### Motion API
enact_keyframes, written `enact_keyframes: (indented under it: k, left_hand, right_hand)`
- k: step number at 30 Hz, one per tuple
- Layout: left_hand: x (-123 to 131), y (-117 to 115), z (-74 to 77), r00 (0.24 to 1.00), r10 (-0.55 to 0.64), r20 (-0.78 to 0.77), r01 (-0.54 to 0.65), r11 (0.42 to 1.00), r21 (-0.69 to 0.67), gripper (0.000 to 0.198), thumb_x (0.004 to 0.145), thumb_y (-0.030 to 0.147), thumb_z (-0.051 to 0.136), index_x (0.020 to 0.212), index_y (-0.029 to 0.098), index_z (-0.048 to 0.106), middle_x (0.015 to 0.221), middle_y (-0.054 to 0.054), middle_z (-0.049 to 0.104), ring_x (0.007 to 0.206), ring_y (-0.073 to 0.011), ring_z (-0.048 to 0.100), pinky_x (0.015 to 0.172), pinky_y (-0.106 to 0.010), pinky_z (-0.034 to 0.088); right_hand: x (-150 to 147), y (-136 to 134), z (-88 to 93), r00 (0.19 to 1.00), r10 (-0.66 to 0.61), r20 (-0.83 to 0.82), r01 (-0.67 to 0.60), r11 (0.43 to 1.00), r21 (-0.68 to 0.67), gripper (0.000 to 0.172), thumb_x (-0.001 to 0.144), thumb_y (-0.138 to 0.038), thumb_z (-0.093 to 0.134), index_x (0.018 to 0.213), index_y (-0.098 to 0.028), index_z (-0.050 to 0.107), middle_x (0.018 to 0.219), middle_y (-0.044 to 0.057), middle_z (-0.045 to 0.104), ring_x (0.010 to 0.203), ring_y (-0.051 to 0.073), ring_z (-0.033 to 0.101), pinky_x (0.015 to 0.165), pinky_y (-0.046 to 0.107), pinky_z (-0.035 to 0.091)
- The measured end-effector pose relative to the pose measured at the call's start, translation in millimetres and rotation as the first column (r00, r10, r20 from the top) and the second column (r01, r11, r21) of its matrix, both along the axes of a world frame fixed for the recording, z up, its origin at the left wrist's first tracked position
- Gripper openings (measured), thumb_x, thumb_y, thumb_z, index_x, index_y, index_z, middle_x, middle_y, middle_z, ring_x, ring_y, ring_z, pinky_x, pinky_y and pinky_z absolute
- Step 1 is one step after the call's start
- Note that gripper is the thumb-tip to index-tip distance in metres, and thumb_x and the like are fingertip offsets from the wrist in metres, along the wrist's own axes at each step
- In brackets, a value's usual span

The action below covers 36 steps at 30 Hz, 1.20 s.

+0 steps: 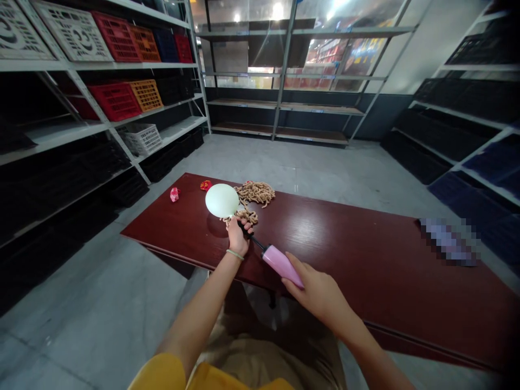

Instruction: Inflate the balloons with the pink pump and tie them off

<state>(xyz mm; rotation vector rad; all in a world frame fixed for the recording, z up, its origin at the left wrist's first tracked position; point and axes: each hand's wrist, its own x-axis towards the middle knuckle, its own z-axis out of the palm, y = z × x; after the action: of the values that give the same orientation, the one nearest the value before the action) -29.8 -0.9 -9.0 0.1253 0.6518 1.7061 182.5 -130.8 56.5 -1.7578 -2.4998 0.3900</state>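
Observation:
A pale mint-green balloon [221, 200], round and partly inflated, sits on the front end of a hand balloon pump [282, 265]. My left hand [239, 237] is closed round the balloon's neck and the pump's black end. Between my hands a thin black rod shows, running into the pump's pink barrel. My right hand [320, 292] grips that barrel at its near end. Just behind the balloon lies a heap of tan, finger-like twisted pieces [257, 193], with a smaller heap [247, 216] beside my left hand.
Both heaps rest on a dark red table [345, 244]. A small pink packet [174, 194] and a red one [205, 185] lie at its left. Toward the right end is a blurred purple item [447, 241]. Shelves with crates [117, 100] stand left, more shelving behind and right.

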Motion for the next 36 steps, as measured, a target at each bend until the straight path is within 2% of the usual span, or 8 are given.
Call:
enact_keyframes:
  k: [4, 7, 12, 17, 20, 23, 31, 36]
  left_hand:
    - [-0.6, -0.4, -0.7, 1.000, -0.005, -0.023, 0.005, 1.000, 0.001, 0.022, 0.091, 0.034, 0.054, 0.079, 0.020, 0.043, 0.061, 0.006, 0.042, 0.043, -0.0064, 0.040, 0.039, -0.018, 0.028]
    - [-0.8, -0.4, -0.5, 0.999, -0.006, -0.039, 0.006, 1.000, 0.003, 0.022, 0.091, 0.035, 0.055, 0.080, 0.020, 0.043, 0.061, 0.006, 0.042, 0.043, -0.0065, 0.040, 0.039, -0.018, 0.028]
    - [3.1, 0.6, 1.5, 0.995, -0.024, -0.099, 0.020, 0.999, -0.039, 0.023, 0.091, 0.036, 0.052, 0.078, 0.021, 0.042, 0.059, 0.005, 0.041, 0.040, -0.0071, 0.038, 0.036, -0.018, 0.025]
    - [7.3, -0.6, 3.7, 0.994, -0.015, -0.105, 0.013, 1.000, -0.023, 0.022, 0.093, 0.036, 0.050, 0.079, 0.020, 0.042, 0.060, 0.005, 0.040, 0.041, -0.0067, 0.038, 0.036, -0.017, 0.024]
    - [8.4, -1.9, 4.9, 0.992, -0.020, -0.126, 0.017, 1.000, -0.022, 0.021, 0.094, 0.035, 0.048, 0.079, 0.021, 0.042, 0.060, 0.005, 0.040, 0.041, -0.0068, 0.039, 0.036, -0.017, 0.024]
    - [9.2, -2.4, 6.0, 0.992, -0.019, -0.127, 0.017, 1.000, -0.021, 0.021, 0.094, 0.034, 0.046, 0.078, 0.021, 0.041, 0.059, 0.005, 0.040, 0.040, -0.0069, 0.038, 0.036, -0.017, 0.024]
    - [4.3, -4.1, 6.4, 0.996, -0.028, -0.088, 0.028, 1.000, 0.007, 0.023, 0.092, 0.035, 0.051, 0.077, 0.020, 0.042, 0.060, 0.005, 0.041, 0.042, -0.0068, 0.040, 0.039, -0.018, 0.029]
    - [10.8, -4.4, 20.2, 0.991, -0.018, -0.133, 0.024, 0.999, 0.046, 0.022, 0.091, 0.035, 0.052, 0.077, 0.020, 0.044, 0.061, 0.004, 0.040, 0.043, -0.0075, 0.039, 0.038, -0.019, 0.028]
  right_hand:
    - [-37.0, 23.7, -2.4, 1.000, -0.007, 0.009, 0.007, 1.000, 0.025, 0.060, 0.093, -0.045, 0.046, 0.147, -0.022, 0.037, 0.120, 0.014, 0.067, 0.095, 0.028, 0.069, 0.076, 0.036, 0.051]
    - [-51.0, 28.1, -6.9, 1.000, -0.025, 0.009, 0.024, 0.999, 0.023, 0.061, 0.093, -0.046, 0.046, 0.149, -0.022, 0.034, 0.121, 0.014, 0.065, 0.094, 0.027, 0.069, 0.076, 0.035, 0.049]
    - [-34.3, 10.1, -15.0, 0.999, -0.013, -0.042, 0.013, 1.000, 0.010, 0.063, 0.094, -0.043, 0.046, 0.151, -0.019, 0.031, 0.117, 0.015, 0.066, 0.095, 0.028, 0.068, 0.072, 0.034, 0.049]
    - [-0.9, -14.6, -21.4, 0.993, -0.022, -0.114, 0.019, 1.000, -0.022, 0.063, 0.094, -0.040, 0.048, 0.152, -0.019, 0.031, 0.121, 0.014, 0.065, 0.102, 0.028, 0.067, 0.079, 0.035, 0.050]
    - [7.0, -21.5, -20.1, 0.990, -0.038, -0.135, 0.035, 0.999, -0.027, 0.064, 0.093, -0.040, 0.049, 0.151, -0.021, 0.032, 0.124, 0.013, 0.065, 0.103, 0.027, 0.067, 0.082, 0.035, 0.050]
    - [-0.8, -16.1, -15.7, 0.993, -0.063, -0.100, 0.061, 0.998, -0.019, 0.062, 0.092, -0.041, 0.051, 0.149, -0.022, 0.036, 0.123, 0.013, 0.065, 0.102, 0.027, 0.067, 0.082, 0.035, 0.049]
    - [-47.2, 21.1, -11.5, 0.995, -0.074, -0.060, 0.076, 0.997, 0.030, 0.063, 0.092, -0.047, 0.051, 0.148, -0.025, 0.035, 0.119, 0.012, 0.067, 0.099, 0.027, 0.067, 0.082, 0.034, 0.048]
    - [-30.6, 9.1, -20.9, 0.987, -0.020, -0.156, 0.033, 0.996, 0.086, 0.065, 0.093, -0.046, 0.051, 0.150, -0.022, 0.032, 0.124, 0.013, 0.064, 0.104, 0.026, 0.066, 0.086, 0.035, 0.049]
